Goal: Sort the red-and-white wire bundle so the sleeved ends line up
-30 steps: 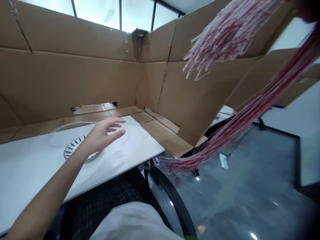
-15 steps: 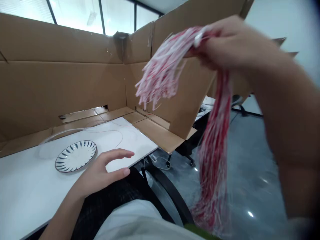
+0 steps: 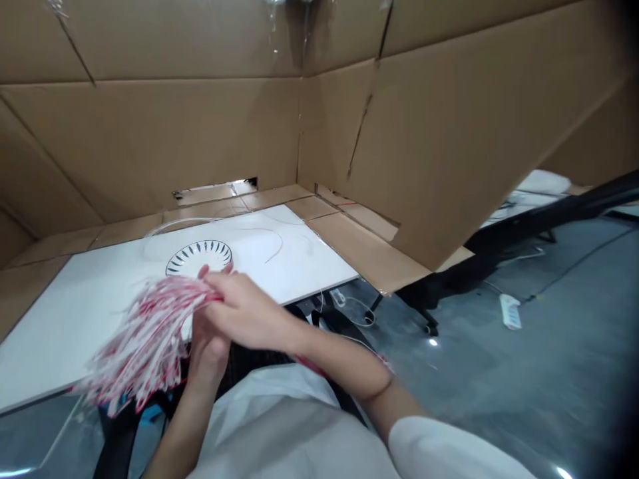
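White tbl (image 3: 74, 332), striped plate (image 3: 198, 258); R hand (image 3: 247, 313) fingers pinch red-white strands (image 3: 150, 339), L fingers (image 3: 208, 349) under.

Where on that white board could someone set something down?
The widest open patch is on the white board, left of the striped plate, out to the board's left edge. A smaller one lies right of the plate, up to the cardboard flap, crossed by a thin wire. It's crowded at the plate's near rim, with the left hand, right hand and red-and-white strands.
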`<state>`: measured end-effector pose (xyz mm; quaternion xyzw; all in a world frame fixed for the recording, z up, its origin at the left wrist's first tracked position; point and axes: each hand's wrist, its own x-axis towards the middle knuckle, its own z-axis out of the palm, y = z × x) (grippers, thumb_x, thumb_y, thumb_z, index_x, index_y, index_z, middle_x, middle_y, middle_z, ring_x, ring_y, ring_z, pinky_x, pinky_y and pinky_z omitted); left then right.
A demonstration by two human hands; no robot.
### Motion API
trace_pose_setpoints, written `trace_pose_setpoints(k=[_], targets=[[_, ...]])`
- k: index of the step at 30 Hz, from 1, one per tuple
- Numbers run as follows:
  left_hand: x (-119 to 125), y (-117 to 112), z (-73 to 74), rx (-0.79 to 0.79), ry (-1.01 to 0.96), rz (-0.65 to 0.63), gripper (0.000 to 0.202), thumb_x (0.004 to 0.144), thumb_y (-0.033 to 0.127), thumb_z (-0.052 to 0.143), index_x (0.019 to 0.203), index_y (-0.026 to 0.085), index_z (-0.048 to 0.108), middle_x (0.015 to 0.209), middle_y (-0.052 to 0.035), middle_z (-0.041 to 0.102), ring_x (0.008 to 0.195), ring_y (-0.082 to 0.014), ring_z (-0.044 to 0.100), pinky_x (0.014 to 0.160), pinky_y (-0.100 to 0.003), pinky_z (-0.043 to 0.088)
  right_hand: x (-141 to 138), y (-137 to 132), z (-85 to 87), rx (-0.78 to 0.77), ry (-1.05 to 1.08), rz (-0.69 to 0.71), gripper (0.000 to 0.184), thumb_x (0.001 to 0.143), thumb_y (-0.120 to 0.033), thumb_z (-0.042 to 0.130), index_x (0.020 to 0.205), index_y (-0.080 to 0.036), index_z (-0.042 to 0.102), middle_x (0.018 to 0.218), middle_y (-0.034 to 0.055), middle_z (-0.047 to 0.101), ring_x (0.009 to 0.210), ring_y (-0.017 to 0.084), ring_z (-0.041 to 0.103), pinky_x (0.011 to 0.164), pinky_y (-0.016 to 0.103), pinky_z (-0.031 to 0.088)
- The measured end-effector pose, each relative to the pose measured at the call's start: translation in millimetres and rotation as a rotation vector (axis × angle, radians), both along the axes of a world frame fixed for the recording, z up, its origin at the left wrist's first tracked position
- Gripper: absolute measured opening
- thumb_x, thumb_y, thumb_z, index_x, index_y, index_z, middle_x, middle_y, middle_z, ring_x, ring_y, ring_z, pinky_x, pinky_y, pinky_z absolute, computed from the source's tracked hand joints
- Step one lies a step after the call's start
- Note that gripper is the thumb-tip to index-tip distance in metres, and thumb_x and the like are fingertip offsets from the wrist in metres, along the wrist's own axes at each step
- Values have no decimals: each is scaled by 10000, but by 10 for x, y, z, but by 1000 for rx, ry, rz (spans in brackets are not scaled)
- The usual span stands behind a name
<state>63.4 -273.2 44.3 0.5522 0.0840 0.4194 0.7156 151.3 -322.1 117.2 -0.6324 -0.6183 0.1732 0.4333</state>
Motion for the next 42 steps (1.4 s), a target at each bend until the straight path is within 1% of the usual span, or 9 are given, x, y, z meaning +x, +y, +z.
trace_pose_setpoints(k=[2,5,10,14,18,22,25,32,42], targets=[[-156,0,2,-65,-36,41,840,595,593,724,1323,317,407,1365,-59,491,1360,-265,334,1108,-387,337,-190,19,-207,-105,-6,14,98,807,-247,438,819,-168,494,777,33,593,701,175,556,564,231,377],[-330,75,-68,-134,59,40,639,658,501,705,1226,307,485,1255,-40,579,1313,-248,400,1062,-359,389,-368,79,-460,-151,-125,-20,305,788,-325,453,1024,-144,524,884,104,636,748,263,604,574,297,420],[-393,227,-159,-290,318,103,293,750,434,637,972,248,593,1084,-21,663,1152,-219,543,1017,-345,407,-452,234,-676,-182,-193,-74,450,788,-250,425,1214,-113,476,911,124,664,773,296,633,640,372,485],[-377,233,-61,-275,423,211,261,804,483,587,897,243,625,1070,7,665,1139,-183,536,1016,-282,381,-341,225,-646,-133,-98,53,432,782,-273,474,1172,-91,510,976,137,650,800,266,633,679,336,495],[-401,233,10,-205,467,220,338,840,528,520,906,224,654,1117,-10,654,1152,-195,527,987,-270,402,-120,94,-540,-127,80,209,332,762,-387,588,1011,-168,584,820,35,626,749,195,603,636,249,460],[-433,268,-33,-193,370,160,348,837,532,524,875,220,672,1058,-32,685,1071,-202,581,919,-287,457,-14,-6,-552,-192,202,193,242,908,-356,464,877,-164,607,740,14,586,681,142,555,594,220,405],[-455,260,-90,-162,320,157,326,823,508,550,866,213,680,1000,-37,702,1037,-207,600,912,-298,468,-64,-40,-643,-125,245,259,251,957,-306,421,848,-157,591,723,-6,565,651,113,522,584,198,379],[-457,21,-180,-164,422,68,416,789,522,569,1037,194,630,1153,-65,647,1135,-241,549,926,-308,468,-269,-95,-804,24,100,106,191,946,-241,409,851,-146,544,875,37,620,755,143,568,641,215,405],[-475,-34,-40,-263,362,74,284,866,461,503,777,229,640,1111,-15,670,1174,-185,540,897,-237,494,-265,-200,-745,10,-55,109,340,990,-336,301,968,-162,592,867,49,642,785,182,612,685,253,434]])
